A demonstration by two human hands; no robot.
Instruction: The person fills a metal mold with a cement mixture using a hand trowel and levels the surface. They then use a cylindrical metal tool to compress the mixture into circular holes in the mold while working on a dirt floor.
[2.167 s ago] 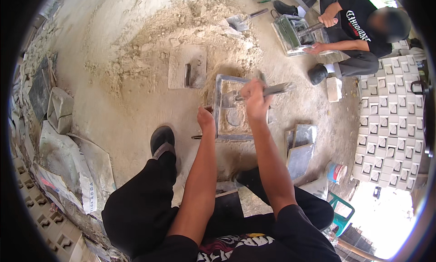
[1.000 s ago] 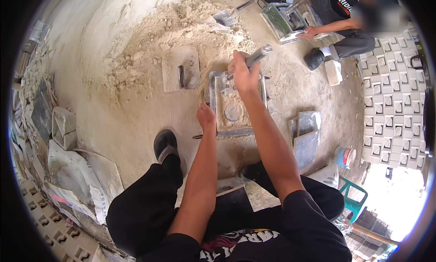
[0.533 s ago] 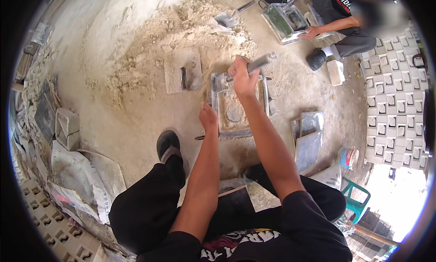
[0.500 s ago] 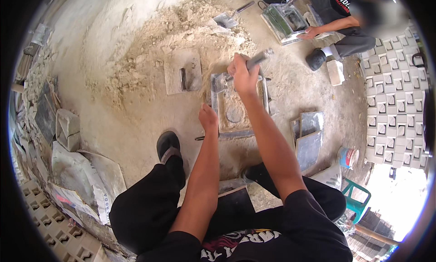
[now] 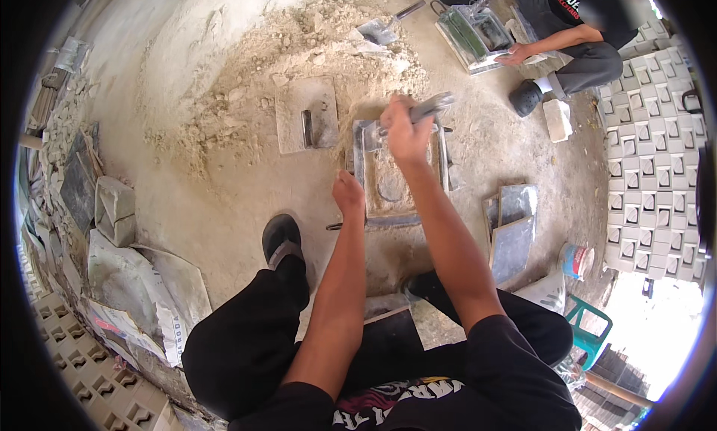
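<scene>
Metal mould frame (image 5: 441,158): rectangular, lies flat on the sandy floor (image 5: 224,199) in front of the seated person, packed with pale grey mix that bears a faint round mark near its middle. Right hand (image 5: 402,125) over the far end of the mould, fingers closed around a grey metal bar tool (image 5: 432,106); the tool sticks out to the right and far side of the fist, above the mould's far edge. Left hand (image 5: 348,193) at the mould's near-left corner, resting against the frame's left rail; whether its fingers are curled or flat cannot be told from this angle.

Just left of the mould: a flat square float (image 5: 306,113) with a dark handle, lying on the floor, apart from the frame. Beyond both, far side: a heap of pale sand mix (image 5: 314,35) with a trowel (image 5: 385,29) stuck at its far edge.

Right of the mould: several grey slabs (image 5: 511,233) leaning together, and further right a small paint tin (image 5: 576,261). Person's black shoe (image 5: 281,237) near-left of the mould. Far right: a second person (image 5: 575,28) seated, hand on another metal mould (image 5: 474,35). Right edge: rows of cast patterned blocks (image 5: 646,154). Left edge: crumpled sacks (image 5: 127,281)
</scene>
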